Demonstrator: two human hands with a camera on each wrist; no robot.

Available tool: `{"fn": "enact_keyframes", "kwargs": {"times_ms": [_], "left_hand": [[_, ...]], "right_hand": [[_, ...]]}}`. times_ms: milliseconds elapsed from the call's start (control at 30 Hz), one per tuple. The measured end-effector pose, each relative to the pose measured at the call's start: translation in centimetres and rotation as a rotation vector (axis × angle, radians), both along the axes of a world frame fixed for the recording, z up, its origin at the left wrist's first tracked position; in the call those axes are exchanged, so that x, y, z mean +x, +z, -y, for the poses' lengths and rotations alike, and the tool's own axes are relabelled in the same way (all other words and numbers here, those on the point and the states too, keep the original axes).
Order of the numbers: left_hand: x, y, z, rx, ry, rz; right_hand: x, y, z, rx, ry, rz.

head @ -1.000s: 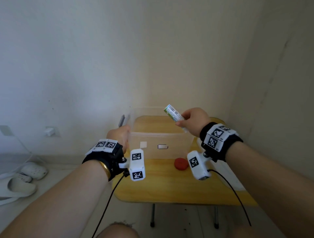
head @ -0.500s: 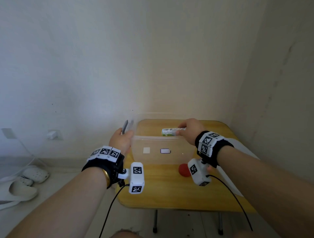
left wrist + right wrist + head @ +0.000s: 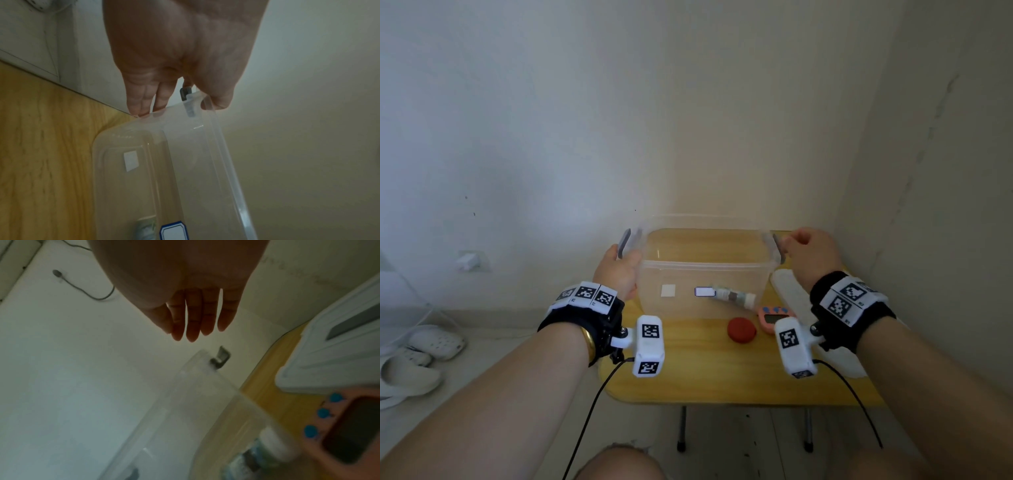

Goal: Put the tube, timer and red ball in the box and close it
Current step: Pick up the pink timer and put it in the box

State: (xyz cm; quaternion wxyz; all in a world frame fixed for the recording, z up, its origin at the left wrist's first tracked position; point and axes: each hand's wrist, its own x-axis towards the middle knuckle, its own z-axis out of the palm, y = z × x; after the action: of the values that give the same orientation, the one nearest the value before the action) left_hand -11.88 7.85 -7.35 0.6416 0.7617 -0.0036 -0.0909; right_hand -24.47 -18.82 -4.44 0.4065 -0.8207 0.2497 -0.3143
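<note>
Since a moment ago my right hand (image 3: 812, 253) has let go of the tube (image 3: 732, 295), which now lies on the floor of the box (image 3: 705, 270), toward its right end. That hand hangs with straight, slack fingers (image 3: 193, 318) just off the box's right latch (image 3: 777, 247), holding nothing. My left hand (image 3: 619, 270) grips the box's left end; how firmly, the blur leaves unclear. Just in front of the box sit the red ball (image 3: 741, 329) and, right of it, the timer (image 3: 774, 316).
</note>
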Motion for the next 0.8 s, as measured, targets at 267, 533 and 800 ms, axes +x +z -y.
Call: {"fn": "enact_keyframes", "kwargs": {"times_ms": [267, 533, 800], "left_hand": [[-0.1, -0.1, 0.1, 0.077, -0.011, 0.023], [0.0, 0.0, 0.0, 0.132, -0.021, 0.025], [0.0, -0.3, -0.1, 0.133, -0.006, 0.021]], "right_hand": [[-2.5, -5.6, 3.5, -0.109, 0.015, -0.571], [-0.2, -7.9, 1.5, -0.207, 0.120, -0.855], [0.6, -8.7, 1.2, -0.348, 0.152, -0.935]]}}
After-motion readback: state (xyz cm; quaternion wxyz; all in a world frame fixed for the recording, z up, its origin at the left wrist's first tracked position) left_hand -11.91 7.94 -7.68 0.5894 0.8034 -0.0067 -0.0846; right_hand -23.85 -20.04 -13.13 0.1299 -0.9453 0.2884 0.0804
